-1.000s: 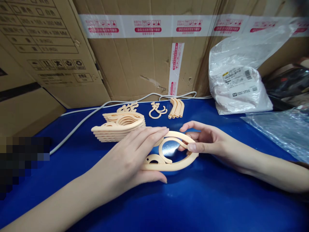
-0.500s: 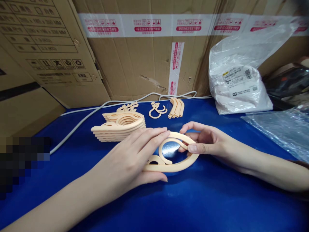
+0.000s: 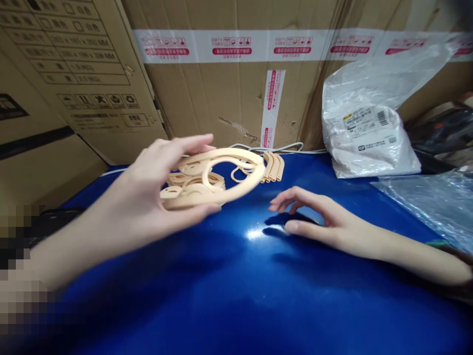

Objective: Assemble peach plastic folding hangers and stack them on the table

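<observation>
My left hand [image 3: 155,172] grips a beige plastic folding clothes hanger [image 3: 252,180], folded up, by its left end, thumb below and fingers above. The hanger is raised off the table, in front of a stack of like folded hangers [image 3: 219,182] that it partly hides. My right hand [image 3: 321,217] hovers over the blue table [image 3: 258,296], fingers apart and slightly curled, with nothing in it. Beyond the held hanger, loose beige hooks [image 3: 235,174] are partly covered from view. Beside them lie several curved beige pieces [image 3: 273,167] in a row.
A large taped cardboard box [image 3: 207,93] stands along the back, with another printed carton [image 3: 99,69] at left. A white plastic bag [image 3: 369,133] sits back right, near clear plastic wrap [image 3: 432,197]. A white cable [image 3: 295,147] runs along the table's back edge.
My left hand has lifted the hanger and carried it left and back, up to the stack. My right hand has let go of it and stays at the right, fingers apart.
</observation>
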Demonstrator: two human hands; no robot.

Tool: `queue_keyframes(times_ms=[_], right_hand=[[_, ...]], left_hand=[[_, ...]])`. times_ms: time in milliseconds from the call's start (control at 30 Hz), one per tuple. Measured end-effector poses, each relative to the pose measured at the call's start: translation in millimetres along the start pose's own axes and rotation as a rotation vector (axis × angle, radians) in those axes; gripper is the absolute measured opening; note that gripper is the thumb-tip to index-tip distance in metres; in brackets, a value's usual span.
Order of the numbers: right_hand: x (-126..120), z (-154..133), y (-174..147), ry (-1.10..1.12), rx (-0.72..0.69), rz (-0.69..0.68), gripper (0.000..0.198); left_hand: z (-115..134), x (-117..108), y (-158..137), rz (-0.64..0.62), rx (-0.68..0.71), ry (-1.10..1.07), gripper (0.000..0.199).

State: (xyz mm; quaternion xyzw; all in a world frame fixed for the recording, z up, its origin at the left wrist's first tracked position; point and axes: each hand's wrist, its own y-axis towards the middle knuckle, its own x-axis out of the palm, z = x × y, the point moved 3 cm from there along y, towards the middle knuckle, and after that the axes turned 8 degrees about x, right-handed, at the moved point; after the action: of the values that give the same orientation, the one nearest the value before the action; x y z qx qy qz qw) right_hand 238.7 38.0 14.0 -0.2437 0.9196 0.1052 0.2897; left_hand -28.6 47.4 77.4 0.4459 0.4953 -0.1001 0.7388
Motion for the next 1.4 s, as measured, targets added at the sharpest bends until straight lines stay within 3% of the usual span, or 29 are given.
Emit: queue_keyframes(times_ms=[133, 267, 633, 1400], right_hand=[[6, -3, -2, -0.485, -0.141, -0.098, 0.046], [11, 0, -1, -0.625, -0.150, -0.142, 0.049], [11, 1, -1, -0.661, -0.171, -0.150, 0.049], [10, 1, -1, -0.656, -0.188, -0.153, 0.049]], left_hand=[[-37, -7, 0, -0.094, -0.196, -0.141, 0.087], [-63, -3, -4, -0.184, -0.310, -0.218, 0.089], [-89, 9, -12, -0.322, -0.328, -0.220, 0.090], [-77, 10, -8, -0.334, -0.264, -0.288, 0.079]])
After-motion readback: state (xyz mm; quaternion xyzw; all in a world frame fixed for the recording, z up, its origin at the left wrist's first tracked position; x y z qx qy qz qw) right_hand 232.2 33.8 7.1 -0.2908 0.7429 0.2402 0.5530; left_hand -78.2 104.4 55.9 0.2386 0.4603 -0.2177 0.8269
